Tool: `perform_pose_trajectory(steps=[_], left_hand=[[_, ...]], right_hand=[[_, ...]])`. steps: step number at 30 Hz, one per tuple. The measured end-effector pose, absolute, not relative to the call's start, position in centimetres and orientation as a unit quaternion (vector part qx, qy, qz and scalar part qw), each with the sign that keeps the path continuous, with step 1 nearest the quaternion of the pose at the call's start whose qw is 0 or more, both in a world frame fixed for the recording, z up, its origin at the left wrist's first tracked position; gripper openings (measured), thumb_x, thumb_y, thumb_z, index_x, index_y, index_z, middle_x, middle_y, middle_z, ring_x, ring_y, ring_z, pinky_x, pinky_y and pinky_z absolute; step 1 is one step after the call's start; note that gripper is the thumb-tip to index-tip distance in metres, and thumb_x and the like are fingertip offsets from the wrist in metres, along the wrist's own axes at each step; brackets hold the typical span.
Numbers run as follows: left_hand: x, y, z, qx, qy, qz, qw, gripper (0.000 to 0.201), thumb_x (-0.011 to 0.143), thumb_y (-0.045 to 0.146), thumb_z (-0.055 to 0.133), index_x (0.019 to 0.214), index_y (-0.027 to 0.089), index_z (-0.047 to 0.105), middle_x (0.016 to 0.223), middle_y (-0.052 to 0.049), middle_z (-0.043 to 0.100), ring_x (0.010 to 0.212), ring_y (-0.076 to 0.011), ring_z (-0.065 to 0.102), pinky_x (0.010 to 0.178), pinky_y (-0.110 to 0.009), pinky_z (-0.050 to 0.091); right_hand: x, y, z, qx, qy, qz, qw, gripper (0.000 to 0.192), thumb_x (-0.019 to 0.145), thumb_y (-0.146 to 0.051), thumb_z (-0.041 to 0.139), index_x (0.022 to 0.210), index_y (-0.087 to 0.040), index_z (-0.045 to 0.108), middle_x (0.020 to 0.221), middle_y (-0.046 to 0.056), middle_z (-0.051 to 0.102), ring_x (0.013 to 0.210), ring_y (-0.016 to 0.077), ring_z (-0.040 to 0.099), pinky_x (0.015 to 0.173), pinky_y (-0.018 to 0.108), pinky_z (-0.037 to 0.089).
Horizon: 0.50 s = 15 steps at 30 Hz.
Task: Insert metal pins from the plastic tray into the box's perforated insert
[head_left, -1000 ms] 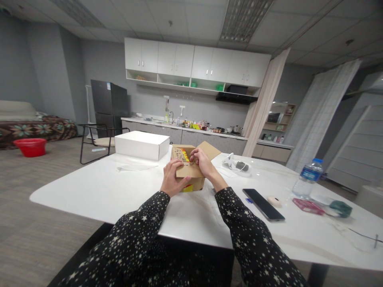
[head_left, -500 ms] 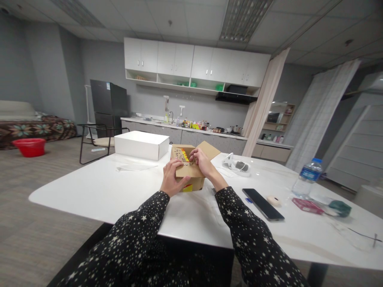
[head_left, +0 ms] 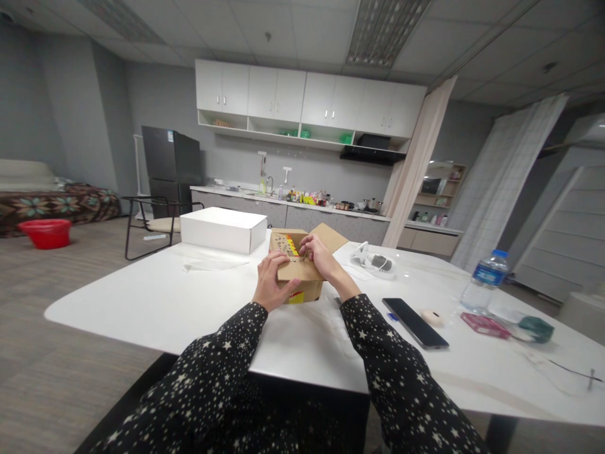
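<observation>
Hands (head_left: 293,271) on cardboard box (head_left: 302,280), mid-table (head_left: 142,302).

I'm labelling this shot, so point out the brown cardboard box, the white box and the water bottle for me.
brown cardboard box (head_left: 306,291), head view, on its front wall below the near flap.
white box (head_left: 222,222), head view, on the middle of its lid.
water bottle (head_left: 483,279), head view, on its blue label.

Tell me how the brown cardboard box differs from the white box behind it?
The brown cardboard box is smaller, with flaps up, and has both hands on it; the white box is larger, flatter, closed and untouched. Both sit on the white table.
</observation>
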State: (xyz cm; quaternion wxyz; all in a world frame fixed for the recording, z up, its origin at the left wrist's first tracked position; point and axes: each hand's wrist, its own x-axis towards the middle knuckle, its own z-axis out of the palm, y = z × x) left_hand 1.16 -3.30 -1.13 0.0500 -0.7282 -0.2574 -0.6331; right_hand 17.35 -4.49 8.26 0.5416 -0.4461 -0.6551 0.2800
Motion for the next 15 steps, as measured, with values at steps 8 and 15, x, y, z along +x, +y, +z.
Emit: perform_pose_trajectory(steps=[8, 15], left_hand=[[1.14, -3.25, -1.18, -0.728, -0.247, -0.637, 0.06, 0.043, 0.087, 0.049, 0.065, 0.119, 0.022, 0.055, 0.123, -0.013, 0.061, 0.126, -0.0304, 0.055, 0.109, -0.051, 0.042], [1.16, -3.28, -1.14, -0.728, -0.247, -0.637, 0.063, 0.043, 0.087, 0.049, 0.064, 0.118, 0.022, 0.055, 0.123, -0.013, 0.061, 0.124, -0.0304, 0.056, 0.109, -0.052, 0.043]], right_hand=[[17.38, -4.42, 8.26, -0.452, -0.656, 0.281, 0.535, 0.015, 0.079, -0.029, 0.044, 0.084, -0.025, 0.057, 0.082, 0.001, 0.065, 0.08, 0.0199, 0.055, 0.073, 0.031, 0.047], [17.46, -4.45, 8.31, -0.444, -0.66, 0.282, 0.536, 0.014, 0.08, -0.027, 0.044, 0.084, -0.025, 0.057, 0.08, 0.001, 0.065, 0.08, 0.0196, 0.056, 0.073, 0.03, 0.048]])
